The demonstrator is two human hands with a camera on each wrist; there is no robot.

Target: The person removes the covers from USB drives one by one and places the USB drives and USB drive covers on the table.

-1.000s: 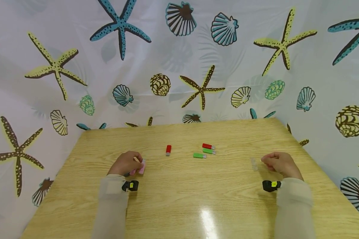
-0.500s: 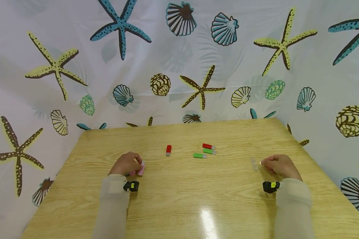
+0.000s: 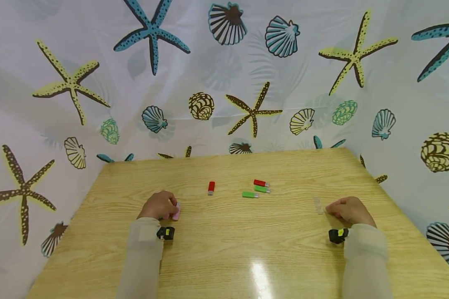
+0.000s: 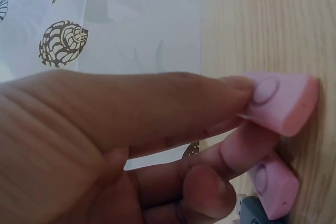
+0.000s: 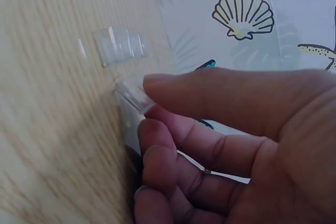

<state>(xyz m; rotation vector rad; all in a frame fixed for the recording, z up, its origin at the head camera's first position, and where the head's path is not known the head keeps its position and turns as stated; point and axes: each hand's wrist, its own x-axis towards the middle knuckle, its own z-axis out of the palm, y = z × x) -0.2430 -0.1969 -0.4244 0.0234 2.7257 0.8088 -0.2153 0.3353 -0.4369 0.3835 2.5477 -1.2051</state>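
My left hand (image 3: 161, 205) is at the left of the table. Between thumb and index finger it pinches a pink USB stick (image 4: 287, 100), close over the wood. Just beside that lie a second pink USB stick (image 4: 278, 186) and a dark grey one (image 4: 257, 211), partly hidden by my fingers in the head view. Over on the right, my right hand (image 3: 349, 209) pinches a small clear plastic cap (image 5: 135, 97) by thumb and index finger, its other fingers curled. The cap is at the near end of a short row of similar clear caps (image 5: 122, 46) on the tabletop.
A red USB stick (image 3: 211, 188) lies alone left of the middle. Farther right are another red one (image 3: 260, 182) and two green ones, the upper green stick (image 3: 261, 189) close below the red and the lower green stick (image 3: 249, 194) nearer me. A patterned curtain (image 3: 194, 62) borders the wooden table.
My right hand has come slightly toward me, down to the near end of the clear row. The left hand has shifted only slightly, still pinching the pink USB stick.
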